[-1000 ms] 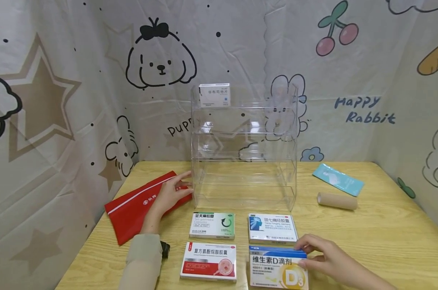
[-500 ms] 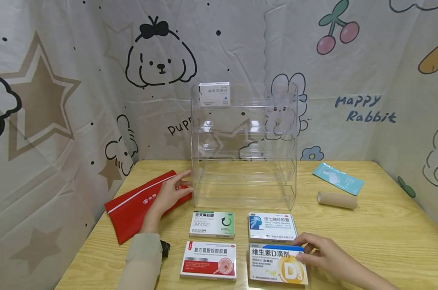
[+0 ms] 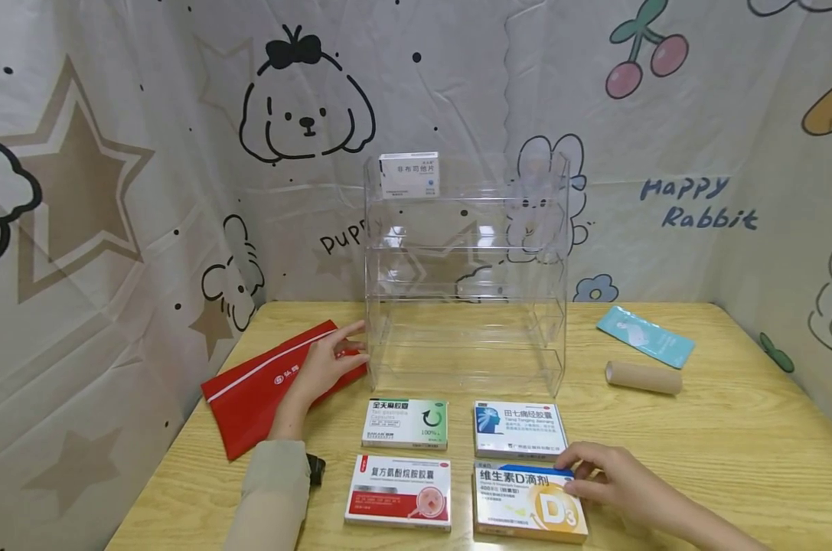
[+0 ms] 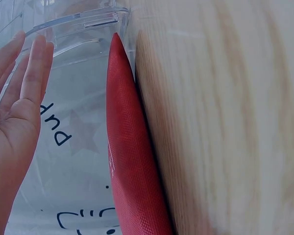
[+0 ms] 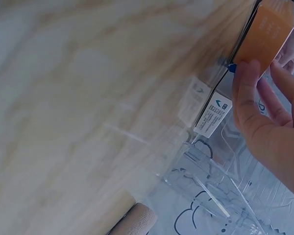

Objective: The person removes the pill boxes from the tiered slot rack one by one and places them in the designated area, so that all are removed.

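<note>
Red pouch [image 3: 267,386] at table [image 3: 746,451] left edge; left hand [image 3: 322,367] lies flat on it, fingers straight, tips at clear acrylic rack [image 3: 465,283] btm-left corner. Rack stands mid-table w/ white box [image 3: 409,174] on top shelf. Right hand [image 3: 605,478] pinches D3 box [image 3: 529,505] at its right end, front edge, far end raised; cardboard tube [image 3: 643,377] near right edge

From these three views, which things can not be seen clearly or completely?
- Head view: the small print on the white box atop the clear shelf rack is too small to read.
- Head view: the dark object beside the left sleeve is mostly hidden by the sleeve.
- Right wrist view: the right hand covers part of the D3 box; the table is blurred.
- Left wrist view: the frame edge cuts off the red pouch and the left hand.
</note>
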Tool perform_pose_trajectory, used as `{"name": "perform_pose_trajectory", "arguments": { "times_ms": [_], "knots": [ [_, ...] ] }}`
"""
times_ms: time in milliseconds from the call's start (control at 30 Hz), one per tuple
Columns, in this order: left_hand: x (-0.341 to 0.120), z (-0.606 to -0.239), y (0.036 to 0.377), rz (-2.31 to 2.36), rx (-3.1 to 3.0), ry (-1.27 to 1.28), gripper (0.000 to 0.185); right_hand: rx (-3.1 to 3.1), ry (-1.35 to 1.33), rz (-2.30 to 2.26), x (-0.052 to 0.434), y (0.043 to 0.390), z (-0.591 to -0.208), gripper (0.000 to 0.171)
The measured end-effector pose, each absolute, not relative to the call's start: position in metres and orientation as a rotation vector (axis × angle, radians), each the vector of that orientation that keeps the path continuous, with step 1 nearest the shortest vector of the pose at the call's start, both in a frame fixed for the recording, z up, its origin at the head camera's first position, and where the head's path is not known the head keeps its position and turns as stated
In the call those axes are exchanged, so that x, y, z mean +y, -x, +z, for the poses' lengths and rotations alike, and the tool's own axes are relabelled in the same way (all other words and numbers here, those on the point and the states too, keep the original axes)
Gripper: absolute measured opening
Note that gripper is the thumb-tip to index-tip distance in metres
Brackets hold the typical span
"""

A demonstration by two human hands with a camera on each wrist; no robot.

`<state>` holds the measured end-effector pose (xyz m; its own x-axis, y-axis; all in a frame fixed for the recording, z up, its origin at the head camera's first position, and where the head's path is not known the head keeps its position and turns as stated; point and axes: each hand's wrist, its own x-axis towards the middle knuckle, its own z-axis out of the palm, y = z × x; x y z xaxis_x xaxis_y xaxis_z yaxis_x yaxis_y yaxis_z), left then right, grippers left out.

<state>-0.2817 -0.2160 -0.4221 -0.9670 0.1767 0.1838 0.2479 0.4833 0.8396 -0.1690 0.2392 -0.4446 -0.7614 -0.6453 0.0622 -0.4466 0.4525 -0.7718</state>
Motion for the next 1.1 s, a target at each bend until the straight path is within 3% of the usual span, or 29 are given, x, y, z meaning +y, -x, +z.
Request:
{"name": "perform_pose_trajectory", "arguments": {
  "times_ms": [600, 1100],
  "knots": [
    [-0.215, -0.421, 0.285, -1.489, -2.636, 0.398, 0.061, 2.735, 1.022, -1.153, 0.24, 0.175, -0.429, 0.016],
    [-0.215, -0.422, 0.282, -1.485, -2.644, 0.367, 0.062, 3.07, 1.16, -1.082, 0.215, 0.226, -0.367, 0.021]
  ]
}}
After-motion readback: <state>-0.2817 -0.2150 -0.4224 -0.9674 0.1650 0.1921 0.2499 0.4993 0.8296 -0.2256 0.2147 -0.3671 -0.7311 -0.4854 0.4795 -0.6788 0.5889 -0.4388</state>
